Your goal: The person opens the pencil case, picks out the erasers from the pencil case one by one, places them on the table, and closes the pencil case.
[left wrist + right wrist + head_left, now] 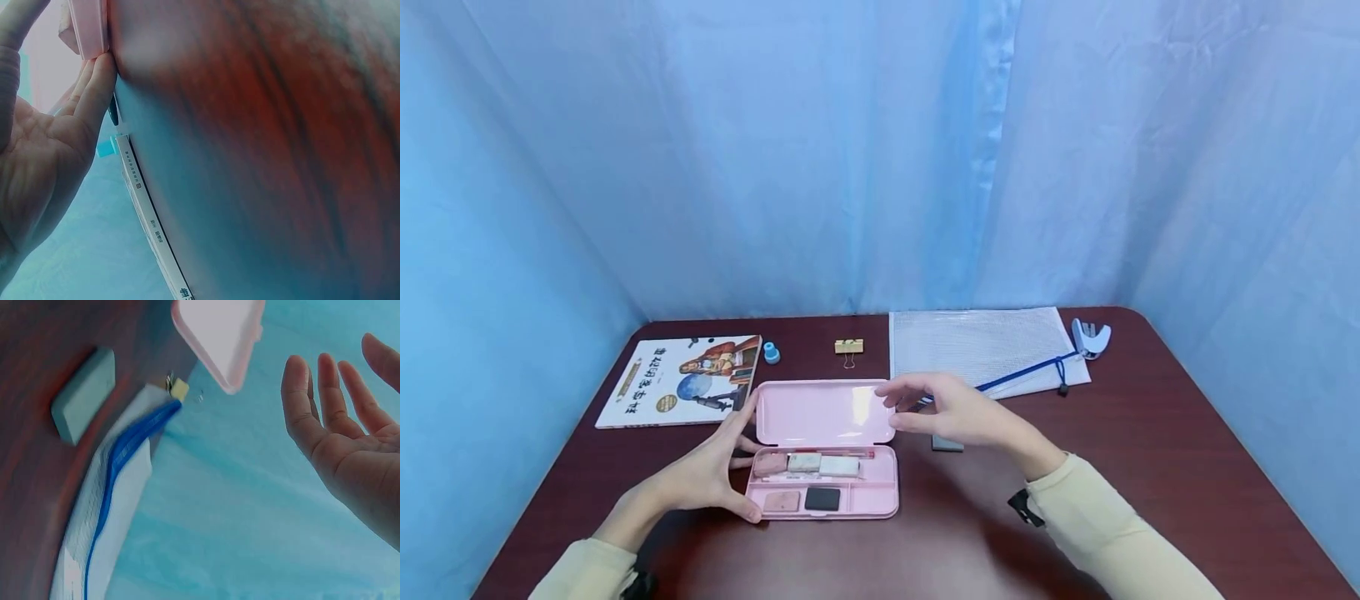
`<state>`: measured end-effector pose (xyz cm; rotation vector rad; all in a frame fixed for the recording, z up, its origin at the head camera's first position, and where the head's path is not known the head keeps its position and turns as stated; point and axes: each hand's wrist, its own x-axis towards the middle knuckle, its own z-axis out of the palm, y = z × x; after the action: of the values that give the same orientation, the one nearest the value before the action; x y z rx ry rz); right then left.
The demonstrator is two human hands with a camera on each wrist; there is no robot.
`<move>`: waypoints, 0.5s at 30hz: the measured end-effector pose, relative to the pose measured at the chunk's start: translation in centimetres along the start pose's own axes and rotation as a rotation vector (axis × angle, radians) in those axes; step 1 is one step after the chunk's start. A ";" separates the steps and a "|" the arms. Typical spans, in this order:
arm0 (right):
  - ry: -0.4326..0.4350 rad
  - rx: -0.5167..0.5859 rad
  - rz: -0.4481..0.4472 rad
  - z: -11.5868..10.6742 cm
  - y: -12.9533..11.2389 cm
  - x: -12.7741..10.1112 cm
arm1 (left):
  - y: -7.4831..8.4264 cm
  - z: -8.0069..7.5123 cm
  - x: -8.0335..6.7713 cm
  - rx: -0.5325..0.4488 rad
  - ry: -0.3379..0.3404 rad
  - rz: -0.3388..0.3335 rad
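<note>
Your pink case [876,500] sits right in front of you on the table [1150,467], between your two hands. What seems to matter most is how its two ends lie from you: the left end is at your left hand [706,475], and the right end is below your right hand [953,408] and off to its left. Your left hand is nearer, as it touches the case. Its thumb is at the near left corner and its fingers are at the left side, spread wide. Your right hand is up by the right edge of the lid [820,412], with its fingers a bit bent and loose. It holds nothing, and the right wrist view shows a gap between it and the lid. The case is long from left to right, so its long way goes across you, from one hand to the other. Its front, with the little catch [822,517], points at you. The lid is open on the far side, and it is long the same way. I cannot tell how far it leans. A gray block [947,445] lies just right of the case, partly hidden by your right hand.
</note>
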<state>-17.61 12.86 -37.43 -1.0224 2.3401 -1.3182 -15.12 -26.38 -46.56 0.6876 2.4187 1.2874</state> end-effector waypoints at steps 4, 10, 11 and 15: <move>-0.050 -0.058 -0.034 1.7 0.9 1.3 | 0.2 -0.3 0.0 -0.001 0.011 0.007; -0.180 -0.173 -0.019 4.4 2.5 2.2 | 0.2 -0.2 -0.1 0.002 0.003 0.006; -0.192 -0.181 -0.016 4.7 2.6 2.2 | 0.2 -0.1 0.0 0.002 0.000 0.007; -0.205 -0.212 -0.019 5.8 2.9 2.6 | 0.4 -0.2 0.0 0.005 -0.003 0.007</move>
<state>-17.69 8.34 -42.75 -1.1825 2.3522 -0.9358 -15.11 -26.31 -46.18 0.6992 2.4202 1.2831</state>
